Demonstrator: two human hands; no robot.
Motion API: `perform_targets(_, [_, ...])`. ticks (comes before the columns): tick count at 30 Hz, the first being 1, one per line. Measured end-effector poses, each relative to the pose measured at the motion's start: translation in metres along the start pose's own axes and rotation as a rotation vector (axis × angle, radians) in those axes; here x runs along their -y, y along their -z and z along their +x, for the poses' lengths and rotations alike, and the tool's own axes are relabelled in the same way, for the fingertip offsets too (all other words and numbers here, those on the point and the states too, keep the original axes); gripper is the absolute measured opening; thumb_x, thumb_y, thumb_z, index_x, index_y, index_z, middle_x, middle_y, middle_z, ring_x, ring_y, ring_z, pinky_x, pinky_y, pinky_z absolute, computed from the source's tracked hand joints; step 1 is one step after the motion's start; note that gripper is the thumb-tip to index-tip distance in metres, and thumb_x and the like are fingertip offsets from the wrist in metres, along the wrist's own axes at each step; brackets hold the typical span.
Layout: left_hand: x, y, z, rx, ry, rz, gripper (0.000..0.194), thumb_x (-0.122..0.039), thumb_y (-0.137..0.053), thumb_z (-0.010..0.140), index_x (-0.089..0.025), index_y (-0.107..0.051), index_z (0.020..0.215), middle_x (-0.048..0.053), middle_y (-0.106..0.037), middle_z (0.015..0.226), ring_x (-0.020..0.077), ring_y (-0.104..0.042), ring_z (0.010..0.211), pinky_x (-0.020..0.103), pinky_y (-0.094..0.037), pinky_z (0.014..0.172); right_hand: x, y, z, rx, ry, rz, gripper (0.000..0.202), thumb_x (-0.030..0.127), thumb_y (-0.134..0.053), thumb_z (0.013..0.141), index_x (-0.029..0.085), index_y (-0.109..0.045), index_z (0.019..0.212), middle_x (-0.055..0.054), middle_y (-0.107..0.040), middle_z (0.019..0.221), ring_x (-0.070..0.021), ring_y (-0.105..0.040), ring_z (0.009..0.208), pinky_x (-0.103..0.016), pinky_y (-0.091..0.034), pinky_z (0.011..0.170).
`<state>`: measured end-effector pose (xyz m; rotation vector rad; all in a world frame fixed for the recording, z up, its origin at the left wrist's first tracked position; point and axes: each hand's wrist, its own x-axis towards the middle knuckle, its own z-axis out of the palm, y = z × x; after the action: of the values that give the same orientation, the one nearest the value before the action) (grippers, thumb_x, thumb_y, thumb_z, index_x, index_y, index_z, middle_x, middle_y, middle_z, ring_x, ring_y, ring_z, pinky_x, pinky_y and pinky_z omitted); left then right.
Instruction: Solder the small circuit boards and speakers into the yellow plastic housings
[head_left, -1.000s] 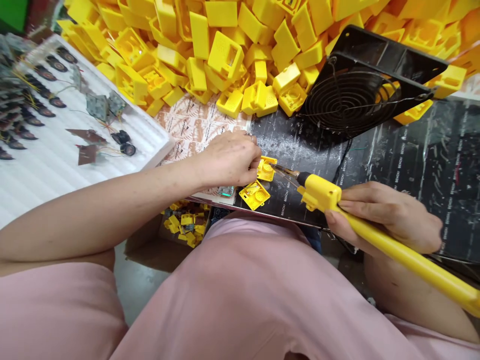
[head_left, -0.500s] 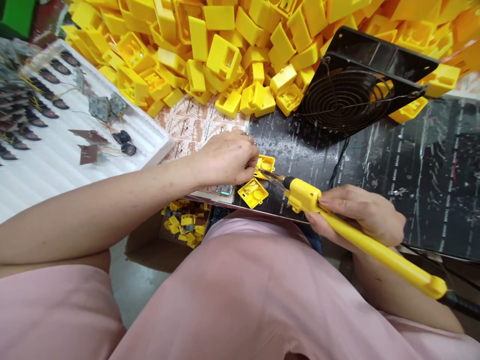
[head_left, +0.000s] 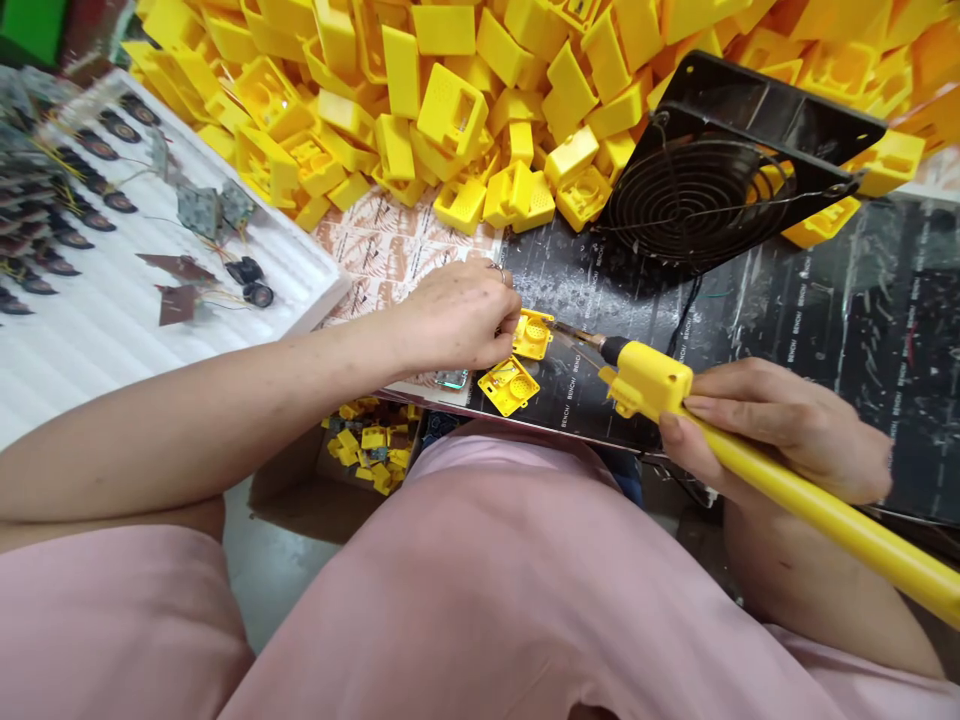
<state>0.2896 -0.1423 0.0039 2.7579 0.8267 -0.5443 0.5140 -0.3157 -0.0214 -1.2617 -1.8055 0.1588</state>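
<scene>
My right hand (head_left: 780, 425) grips a yellow soldering iron (head_left: 652, 380) with a trigger-like front part and a thin wire beside its tip. The tip lies near the right edge of a small open yellow plastic case (head_left: 534, 334) on the bench. Closed at the left edge of that case is my left hand (head_left: 469, 312), a ring on one finger; its fingertips are partly hidden behind the hand. Just below, a second yellow case half (head_left: 509, 386) lies open, with a speaker grille and small metal parts inside. A small circuit board (head_left: 452, 379) sits under my left wrist.
Yellow cases (head_left: 450, 110) are heaped along the back. A black fan (head_left: 697, 200) leans at the back right. White foam (head_left: 300, 285) at left carries boards and small speakers. Below the bench edge, a cardboard box (head_left: 292, 500) holds yellow parts.
My right hand has drawn the soldering iron back to the right, its tip moving from inside the upper case towards its right edge. My left hand has stayed nearly still.
</scene>
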Motion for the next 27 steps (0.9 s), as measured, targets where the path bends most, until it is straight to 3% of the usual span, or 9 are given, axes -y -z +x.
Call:
perform_targets(3, [0.001,-0.001,0.0,-0.007,0.001,0.006,0.021,-0.021,-0.056,0.086,-0.016,-0.077,0.083,0.009,-0.074,0.091,0.0263,-0.069,0.093,0.033,-0.048,0.077,-0.002,-0.003,0.0,-0.08,0.104,0.036,0.02,0.012,-0.083,0.08,0.022,-0.069,0.089,0.002,-0.075,0.076,-0.011,-0.07,0.061,-0.019,-0.053,0.048])
perform_targets(10, [0.001,0.001,-0.001,-0.012,-0.007,0.012,0.022,-0.021,-0.055,0.084,-0.017,-0.077,0.083,0.01,-0.074,0.09,0.0269,-0.069,0.092,0.034,-0.05,0.079,-0.004,-0.011,-0.01,-0.218,-0.088,-0.091,0.045,0.024,-0.083,0.085,0.032,-0.072,0.128,0.001,-0.081,0.09,-0.016,-0.071,0.06,-0.027,-0.056,0.048])
perform_targets(17, [0.006,-0.001,-0.006,-0.028,-0.023,-0.03,0.025,-0.024,-0.055,0.089,-0.017,-0.079,0.091,0.01,-0.075,0.093,0.0272,-0.07,0.096,0.035,-0.052,0.085,-0.014,-0.009,-0.021,-0.386,-0.136,-0.129,0.046,0.02,-0.086,0.079,0.031,-0.079,0.123,0.001,-0.082,0.088,-0.0131,-0.068,0.057,-0.023,-0.046,0.045])
perform_targets(21, [0.021,0.006,-0.014,-0.108,-0.078,-0.136,0.03,-0.029,-0.057,0.092,-0.022,-0.078,0.112,0.007,-0.074,0.119,0.0276,-0.07,0.113,0.039,-0.051,0.102,-0.016,-0.006,-0.026,-0.451,-0.145,-0.159,0.04,0.023,-0.086,0.079,0.028,-0.082,0.118,-0.001,-0.081,0.081,-0.0141,-0.068,0.056,-0.024,-0.047,0.046])
perform_targets(23, [0.023,0.006,-0.012,-0.152,-0.183,-0.211,0.034,-0.032,-0.062,0.092,-0.025,-0.075,0.123,0.006,-0.068,0.139,0.0273,-0.067,0.124,0.039,-0.048,0.109,-0.018,-0.004,-0.027,-0.501,-0.139,-0.18,0.036,0.026,-0.086,0.079,0.025,-0.082,0.115,-0.003,-0.08,0.079,-0.0153,-0.069,0.056,-0.025,-0.051,0.049])
perform_targets(27, [0.009,-0.009,-0.008,-0.08,-0.448,-0.222,0.049,-0.042,-0.078,0.085,-0.028,-0.073,0.132,0.009,-0.051,0.164,0.0349,-0.047,0.151,0.046,-0.042,0.12,-0.02,-0.004,-0.026,-0.601,-0.117,-0.164,0.033,0.035,-0.086,0.079,0.025,-0.083,0.111,-0.002,-0.081,0.08,-0.0161,-0.069,0.054,-0.028,-0.056,0.051])
